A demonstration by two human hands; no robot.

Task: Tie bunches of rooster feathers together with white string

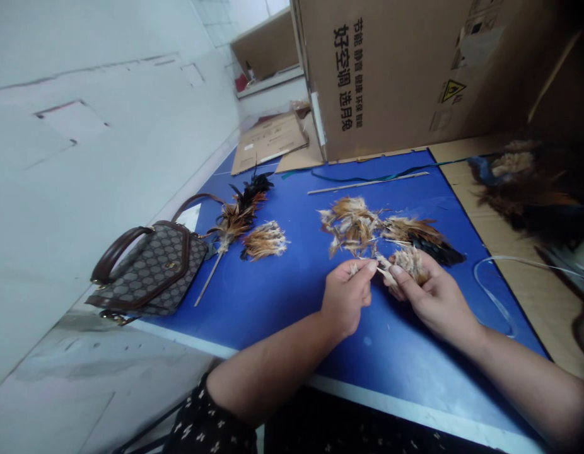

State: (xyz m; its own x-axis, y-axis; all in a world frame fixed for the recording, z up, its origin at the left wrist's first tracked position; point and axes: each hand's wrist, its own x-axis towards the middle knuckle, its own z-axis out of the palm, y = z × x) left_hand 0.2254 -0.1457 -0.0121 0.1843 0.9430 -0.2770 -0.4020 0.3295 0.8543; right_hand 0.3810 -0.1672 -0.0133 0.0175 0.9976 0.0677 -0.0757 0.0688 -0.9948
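My left hand point(347, 295) is closed in a pinch, with a little pale fluff at its fingers. Its fingertips meet the pale quill end of a feather that reaches across from the other hand. My right hand point(436, 296) is closed around a bunch of brown and cream feathers point(409, 265), thumb on top. Just beyond the hands lie a loose heap of tan feathers point(353, 221) and a fan of brown and black feathers point(422, 236). Farther left are a small row of tan feathers point(266, 241) and a feather duster point(238, 217) with a thin stick.
A patterned handbag point(154, 271) stands at the left of the blue table point(292, 290). Behind rises a large cardboard box point(391, 82), with a thin stick point(367, 183) and a dark green ribbon point(396, 175) before it. Dark feathers point(533, 195) and a clear strap point(497, 299) lie right.
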